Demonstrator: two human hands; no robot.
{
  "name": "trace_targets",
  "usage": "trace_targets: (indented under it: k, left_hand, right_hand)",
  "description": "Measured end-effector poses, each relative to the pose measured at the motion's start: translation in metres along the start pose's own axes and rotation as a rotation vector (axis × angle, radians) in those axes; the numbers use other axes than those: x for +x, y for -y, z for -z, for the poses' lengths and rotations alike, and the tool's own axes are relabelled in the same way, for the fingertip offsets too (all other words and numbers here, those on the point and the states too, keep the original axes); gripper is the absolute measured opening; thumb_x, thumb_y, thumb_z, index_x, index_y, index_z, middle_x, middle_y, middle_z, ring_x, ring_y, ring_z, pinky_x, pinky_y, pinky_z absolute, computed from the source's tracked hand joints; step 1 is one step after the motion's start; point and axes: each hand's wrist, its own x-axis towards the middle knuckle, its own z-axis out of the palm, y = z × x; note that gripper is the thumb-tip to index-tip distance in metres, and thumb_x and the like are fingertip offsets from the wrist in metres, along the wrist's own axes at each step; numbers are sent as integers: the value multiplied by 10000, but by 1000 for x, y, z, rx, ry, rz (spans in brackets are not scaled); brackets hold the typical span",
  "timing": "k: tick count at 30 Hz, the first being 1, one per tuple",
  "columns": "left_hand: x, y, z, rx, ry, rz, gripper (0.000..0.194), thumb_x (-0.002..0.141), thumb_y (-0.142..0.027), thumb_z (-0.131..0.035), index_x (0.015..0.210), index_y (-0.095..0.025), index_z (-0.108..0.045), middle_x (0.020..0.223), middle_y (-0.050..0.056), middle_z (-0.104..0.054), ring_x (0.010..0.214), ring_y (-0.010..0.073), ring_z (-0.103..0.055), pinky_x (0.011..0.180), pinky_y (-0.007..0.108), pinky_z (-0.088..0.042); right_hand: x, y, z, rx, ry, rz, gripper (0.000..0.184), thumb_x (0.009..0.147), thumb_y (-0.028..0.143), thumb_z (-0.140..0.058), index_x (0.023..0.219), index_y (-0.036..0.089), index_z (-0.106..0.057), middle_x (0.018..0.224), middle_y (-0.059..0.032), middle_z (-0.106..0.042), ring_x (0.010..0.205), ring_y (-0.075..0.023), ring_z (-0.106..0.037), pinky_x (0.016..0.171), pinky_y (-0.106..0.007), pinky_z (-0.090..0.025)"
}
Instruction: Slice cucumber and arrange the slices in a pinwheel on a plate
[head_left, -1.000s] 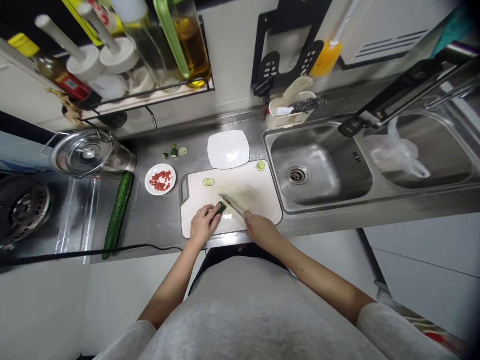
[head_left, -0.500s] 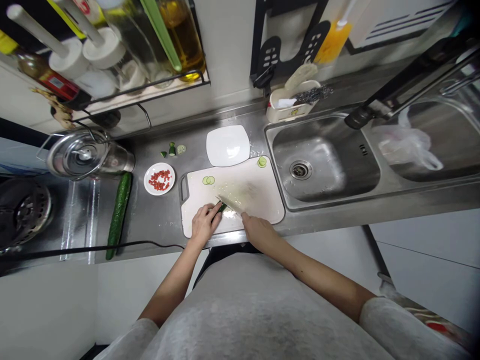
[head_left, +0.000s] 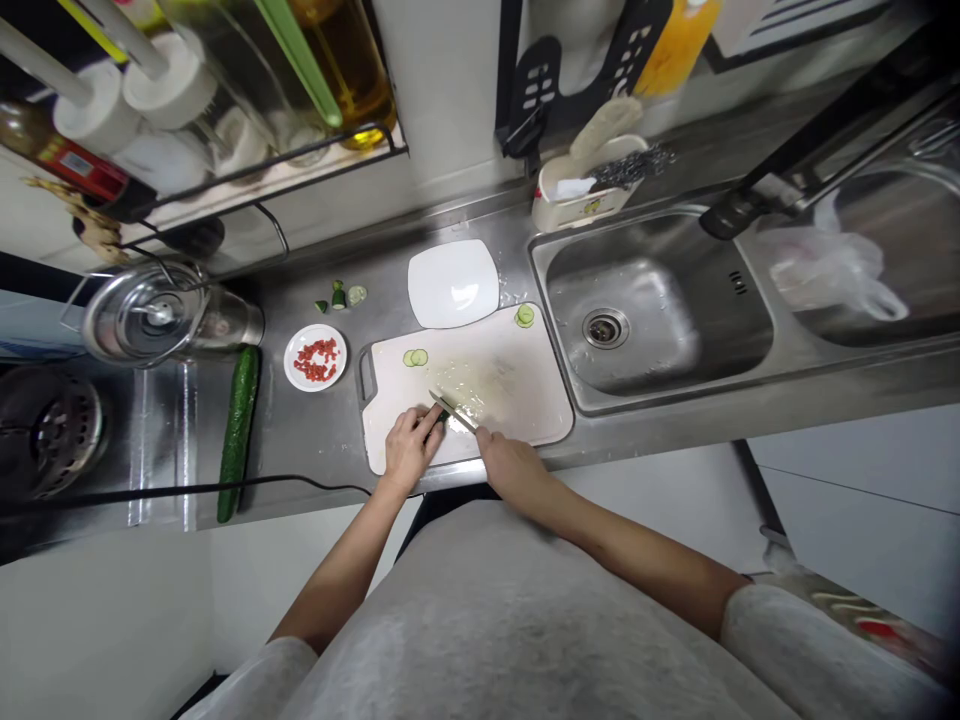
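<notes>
My right hand (head_left: pixel 512 463) is closed round the handle of a kitchen knife (head_left: pixel 454 412), its blade pointing up and left over the cutting board (head_left: pixel 525 390). Under the fingers of my left hand (head_left: pixel 409 447) lies a short piece of dark green cucumber (head_left: pixel 442 415), mostly hidden by hand and blade. The blade is right beside those fingertips. Wet bits are scattered on the board past the knife. Two thin cucumber slices (head_left: pixel 415 357) lie at the board's upper left, and a small stack of slices (head_left: pixel 524 316) sits at its upper right corner.
Behind the board is a white square plate (head_left: pixel 453 284). Left of it stand a small plate of red bits (head_left: pixel 316 358), cucumber ends (head_left: pixel 339 297), a whole cucumber (head_left: pixel 239 432) and a steel pot (head_left: pixel 150 312). A sink (head_left: pixel 652 310) adjoins the right side. A black cable (head_left: pixel 300 480) crosses the front edge.
The knife blade has gone from lying tilted with its broad face showing to standing nearly edge-on against the cucumber piece. My left hand keeps its hold. The view has shifted slightly.
</notes>
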Motion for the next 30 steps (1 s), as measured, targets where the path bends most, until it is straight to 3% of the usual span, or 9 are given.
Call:
trace_targets:
  k: [14,30]
  left_hand:
    - [-3,4,-5,-46,1,2,350,923,-337,-481,1241,-260,-608,943,68,-590,902,176,-547,815,301,-454]
    - [0,2,-1,-60,10,-3,363,927,-333,-478,1265,-265,-592,924,60,-584,877,169,-538,807,289,-452]
  right_hand:
    - [0,-5,18,86,99,25,366,839,-11,-356,1158,96,-503,917,-163,-694,905,-266,-679,708,-324,-489]
    - [9,-20,22,121,185,67,351,824,37,-439,1162,116,-488,923,-142,-681,922,-250,-660,742,-315,-447]
